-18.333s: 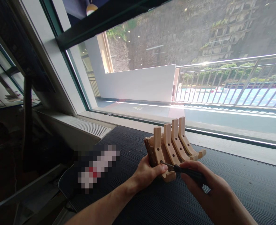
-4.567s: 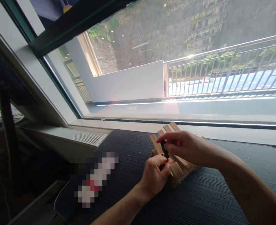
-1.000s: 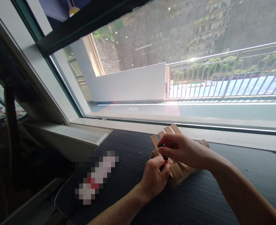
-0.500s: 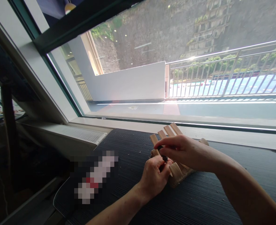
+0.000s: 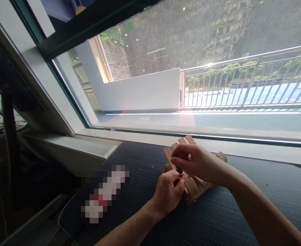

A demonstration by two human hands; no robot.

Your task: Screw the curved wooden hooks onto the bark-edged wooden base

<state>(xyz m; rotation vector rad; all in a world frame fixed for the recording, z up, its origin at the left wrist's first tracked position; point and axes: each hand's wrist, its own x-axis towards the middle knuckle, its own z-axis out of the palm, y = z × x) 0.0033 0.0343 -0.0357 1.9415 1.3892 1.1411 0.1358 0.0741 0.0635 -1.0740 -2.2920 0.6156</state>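
Observation:
A small wooden piece (image 5: pixel 196 195) with several pale curved slats (image 5: pixel 190 185) lies on the dark table, its lower edge rough like bark. My right hand (image 5: pixel 200 162) comes over it from the right, thumb and fingers closed round the black handle of a small screwdriver-like tool (image 5: pixel 179 169), which points down. My left hand (image 5: pixel 169 189) is closed against the left side of the wooden piece, with thumb and forefinger at the tool's lower end. The tool's tip and the exact spot the left fingertips pinch are hidden.
The ribbed dark table (image 5: pixel 140 212) reaches to a window sill (image 5: pixel 104 133). A blurred white-and-red item (image 5: pixel 106 193) lies left of my hands. Beyond the table's left side is a white vented unit (image 5: pixel 89 145). Railing (image 5: pixel 224 89) shows outside the glass.
My right hand has tilted and turned a little on the handle, its wrist slightly lower and to the left. My left hand and the wooden piece stay in place.

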